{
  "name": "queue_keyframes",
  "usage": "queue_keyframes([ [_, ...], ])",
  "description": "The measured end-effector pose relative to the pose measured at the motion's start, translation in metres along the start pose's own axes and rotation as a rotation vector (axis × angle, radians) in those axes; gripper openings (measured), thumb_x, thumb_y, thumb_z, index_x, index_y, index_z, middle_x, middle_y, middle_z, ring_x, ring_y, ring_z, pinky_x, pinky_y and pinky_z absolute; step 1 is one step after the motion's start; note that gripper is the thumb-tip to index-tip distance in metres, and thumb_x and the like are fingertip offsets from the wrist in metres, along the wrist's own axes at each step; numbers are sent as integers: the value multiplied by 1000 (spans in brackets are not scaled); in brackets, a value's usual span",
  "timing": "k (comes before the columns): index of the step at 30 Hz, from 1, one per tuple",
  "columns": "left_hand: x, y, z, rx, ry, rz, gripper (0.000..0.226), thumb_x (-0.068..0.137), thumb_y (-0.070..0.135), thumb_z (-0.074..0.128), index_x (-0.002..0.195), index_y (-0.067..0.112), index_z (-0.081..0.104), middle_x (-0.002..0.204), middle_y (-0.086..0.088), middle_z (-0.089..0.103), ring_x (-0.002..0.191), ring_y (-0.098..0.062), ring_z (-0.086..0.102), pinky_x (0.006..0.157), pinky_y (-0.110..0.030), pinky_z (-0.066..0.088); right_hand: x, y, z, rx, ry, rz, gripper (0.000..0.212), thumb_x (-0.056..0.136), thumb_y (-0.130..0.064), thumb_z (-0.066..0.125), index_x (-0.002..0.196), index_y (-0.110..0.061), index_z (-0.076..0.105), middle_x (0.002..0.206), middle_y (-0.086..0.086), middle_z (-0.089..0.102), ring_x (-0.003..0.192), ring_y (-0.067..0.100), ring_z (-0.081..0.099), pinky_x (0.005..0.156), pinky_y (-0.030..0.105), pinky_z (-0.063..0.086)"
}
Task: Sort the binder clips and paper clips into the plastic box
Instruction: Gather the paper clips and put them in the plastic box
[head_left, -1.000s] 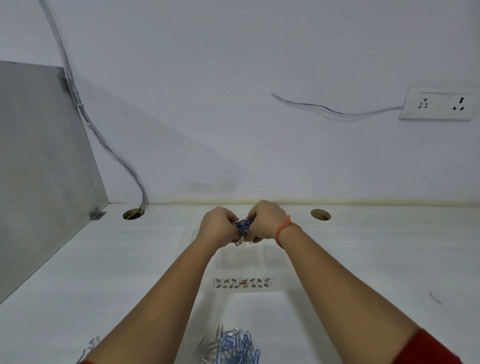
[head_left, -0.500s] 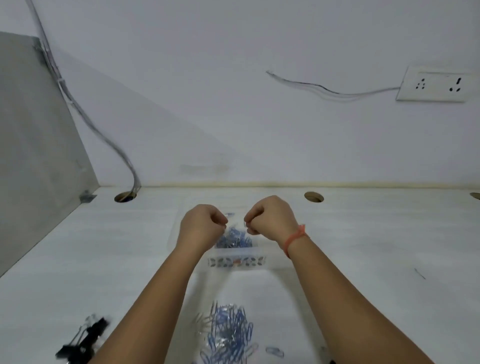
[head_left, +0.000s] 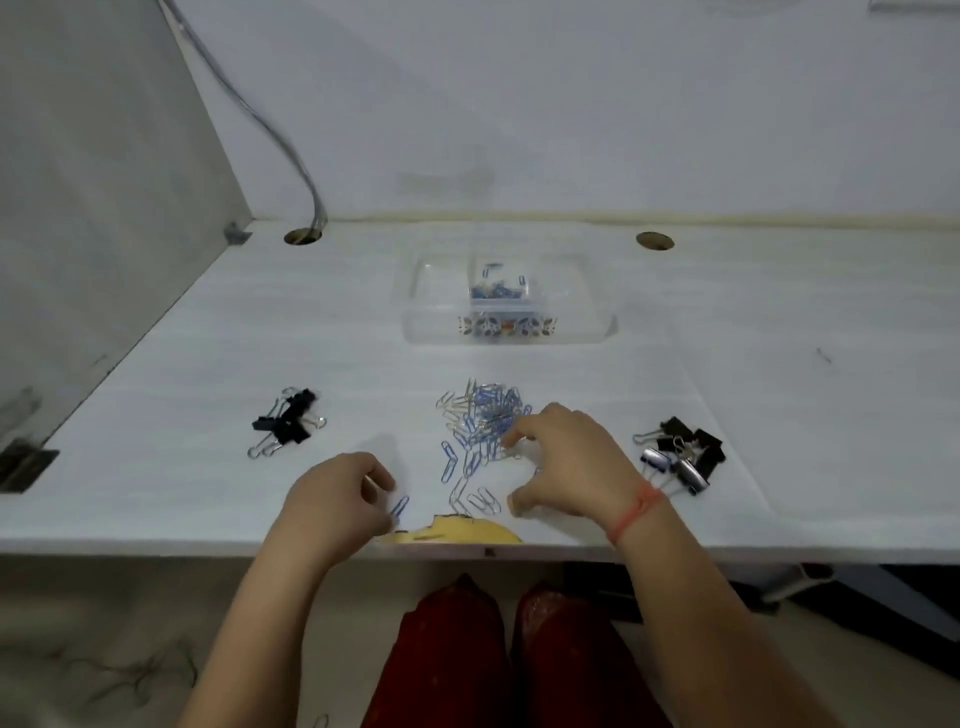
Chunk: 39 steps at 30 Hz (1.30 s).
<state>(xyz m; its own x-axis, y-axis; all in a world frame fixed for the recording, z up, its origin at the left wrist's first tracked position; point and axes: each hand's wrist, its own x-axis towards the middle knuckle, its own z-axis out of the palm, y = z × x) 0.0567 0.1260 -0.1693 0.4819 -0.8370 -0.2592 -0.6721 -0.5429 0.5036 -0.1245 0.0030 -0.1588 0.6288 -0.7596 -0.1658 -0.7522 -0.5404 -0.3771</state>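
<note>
Desk (head_left: 779, 415): white top, walled at the far edge and the left edge; a chipped yellow patch (head_left: 457, 532) shows at the middle of the near edge.
Plastic box (head_left: 582, 332): clear, toward the middle of the far edge, a patterned strip on its near wall; blue paper clips lie in its middle compartment, the compartments either side look bare.
Right hand (head_left: 576, 467): palm down near the near edge, fingers spread and loosely curled, open; its fingertips (head_left: 511, 436) touch the right side of the paper clip pile (head_left: 480, 426), thumb down on the desk. Whether any clip is pinched I cannot tell. A red thread band (head_left: 636, 512) circles the wrist.
Left hand (head_left: 337, 493): curled, knuckles up, at the near edge left of the pile; thumb and forefinger pinch a single blue paper clip (head_left: 399, 506) that points down toward the desk.
Arms: both bare forearms come in over the near edge and angle inward, the right reaching farther.
Paper clip pile: blue and silver clips, loose, in the middle of the desk between the box and the near edge, strays trailing toward the chip.
Right binder clips (head_left: 680, 454): black heap near the right hand's wrist, apart from it.
Left binder clips (head_left: 288, 421): smaller black heap, well left of the pile.
Cable holes: one (head_left: 303, 236) at the far left corner with a cable (head_left: 270, 130) rising up the wall, one (head_left: 654, 240) at the far edge right of the box.
</note>
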Motion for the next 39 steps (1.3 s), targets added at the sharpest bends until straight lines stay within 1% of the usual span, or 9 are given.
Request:
queue_keyframes([
  [3,6,2,12,-11,66,4,22,69,3,64,85,17,66,72,8,59,75,-17,58,55,-18,39,-4,1,8,49,-17,16,52,63,-25,82,111,-24,63,103,-2,48,90,16,51,74,22,34],
  [10,30,38,26,-145,167,45,17,72,4,64,73,19,72,65,11,59,71,-16,58,52,-17,36,21,-11,29,322,241,38,18,66,-15,78,83,-15,71,71,-11,53,73,11,52,67,20,37],
  [15,20,26,21,-339,179,16,18,72,3,67,80,18,72,69,5,66,71,-18,62,67,-26,45,12,-10,31,358,220,-66,31,62,-30,81,88,-21,68,79,-8,53,71,9,49,66,24,42],
  [18,15,16,21,-287,165,-4,21,69,3,71,84,18,71,73,6,65,76,-20,64,67,-25,45,4,-16,44,322,155,-117,33,61,-31,82,90,-22,68,79,-11,47,71,8,45,64,23,38],
  [22,22,22,29,-237,177,16,27,68,2,71,93,14,72,80,0,66,82,-21,65,76,-28,48,19,-15,49,334,261,-110,17,69,-23,78,84,-19,71,81,-5,55,72,10,50,66,22,41],
  [24,27,27,33,-237,198,34,29,68,4,71,95,14,72,80,1,66,82,-20,65,72,-24,45,27,-10,43,350,323,-76,11,72,-19,76,82,-17,71,80,-6,56,70,9,51,68,21,40],
  [29,36,28,35,-169,252,67,46,67,17,77,112,18,66,100,-4,66,89,-20,63,75,-25,42,21,19,16,297,416,33,32,67,-27,80,96,-20,67,88,-7,50,67,-3,44,61,12,31],
  [33,50,25,27,-69,192,78,57,72,20,73,127,17,56,116,-7,57,97,-23,61,78,-26,38,17,47,6,142,236,257,55,70,-28,77,119,-15,57,114,6,54,94,21,59,77,23,39],
  [39,67,59,36,-77,113,179,47,77,4,61,123,14,60,116,-7,56,98,-24,61,79,-25,41,39,10,21,262,231,163,28,81,-15,67,109,-14,66,111,5,67,104,21,61,91,29,45],
])
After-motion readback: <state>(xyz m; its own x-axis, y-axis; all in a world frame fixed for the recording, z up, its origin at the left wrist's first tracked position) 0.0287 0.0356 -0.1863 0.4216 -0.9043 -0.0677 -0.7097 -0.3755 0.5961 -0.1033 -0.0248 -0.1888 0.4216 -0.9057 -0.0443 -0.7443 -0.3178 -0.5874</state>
